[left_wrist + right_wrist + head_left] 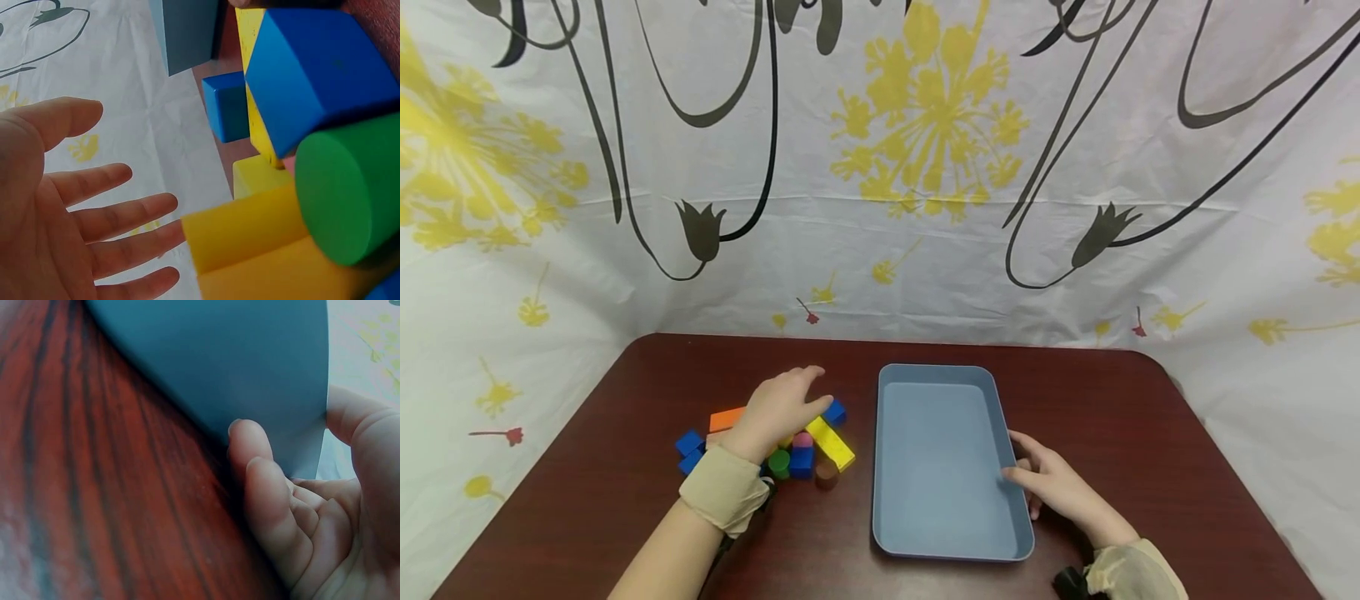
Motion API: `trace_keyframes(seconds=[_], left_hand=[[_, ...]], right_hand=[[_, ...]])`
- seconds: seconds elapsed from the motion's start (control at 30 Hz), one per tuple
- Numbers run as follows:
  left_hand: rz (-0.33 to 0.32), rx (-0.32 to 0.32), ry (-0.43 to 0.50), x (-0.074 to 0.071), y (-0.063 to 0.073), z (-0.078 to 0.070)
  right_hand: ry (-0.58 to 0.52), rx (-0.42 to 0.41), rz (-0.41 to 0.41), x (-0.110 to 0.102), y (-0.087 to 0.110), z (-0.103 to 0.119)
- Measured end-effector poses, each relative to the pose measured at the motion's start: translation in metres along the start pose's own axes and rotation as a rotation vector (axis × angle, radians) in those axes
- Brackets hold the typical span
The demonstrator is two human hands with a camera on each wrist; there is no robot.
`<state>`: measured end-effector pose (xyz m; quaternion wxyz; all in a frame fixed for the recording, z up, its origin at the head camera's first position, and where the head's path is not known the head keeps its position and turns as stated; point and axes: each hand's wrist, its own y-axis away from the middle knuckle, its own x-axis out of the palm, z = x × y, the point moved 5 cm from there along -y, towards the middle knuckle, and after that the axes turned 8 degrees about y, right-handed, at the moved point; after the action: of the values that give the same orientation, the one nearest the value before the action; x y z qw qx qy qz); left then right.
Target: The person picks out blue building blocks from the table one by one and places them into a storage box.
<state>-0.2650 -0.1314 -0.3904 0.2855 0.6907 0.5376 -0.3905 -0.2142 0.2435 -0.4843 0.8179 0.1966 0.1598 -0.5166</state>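
Note:
My left hand (pixel 777 410) is over a pile of toy blocks, its fingers spread and relaxed with nothing in them. In the left wrist view, a green cylinder (pixel 334 197), a blue block (pixel 319 69) and a yellow-orange block (pixel 250 234) lie beside the fingers. A long yellow block (pixel 830 443) and a brown round block (pixel 826 474) show at the pile's right side; the hand and wrist hide part of the pile. My right hand (pixel 1054 482) grips the right edge of a blue-grey tray (pixel 934 467), thumb over the rim and fingers against the outer wall.
The dark red-brown wooden table (pixel 1112 400) carries everything. Behind and beside it hangs a white cloth (pixel 820 275) with yellow and grey flower prints. An orange block (pixel 726 418) and blue blocks (pixel 689 443) lie at the pile's left. The tray's inside is bare.

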Motion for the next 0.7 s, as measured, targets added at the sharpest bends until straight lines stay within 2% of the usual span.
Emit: trace_keyframes(seconds=[0.27,0.4,0.7], left_hand=[[0.003,0.036,-0.059,0.013,-0.006,-0.004],[0.008,0.063,-0.06,0.018,-0.008,-0.005],[0.028,0.045,-0.059,0.035,-0.012,-0.002]], right_hand=[[0.004,0.002,-0.006,0.001,0.001,0.001],[0.004,0.009,-0.007,0.001,0.001,0.0],[-0.001,0.008,-0.01,0.001,0.0,-0.002]])
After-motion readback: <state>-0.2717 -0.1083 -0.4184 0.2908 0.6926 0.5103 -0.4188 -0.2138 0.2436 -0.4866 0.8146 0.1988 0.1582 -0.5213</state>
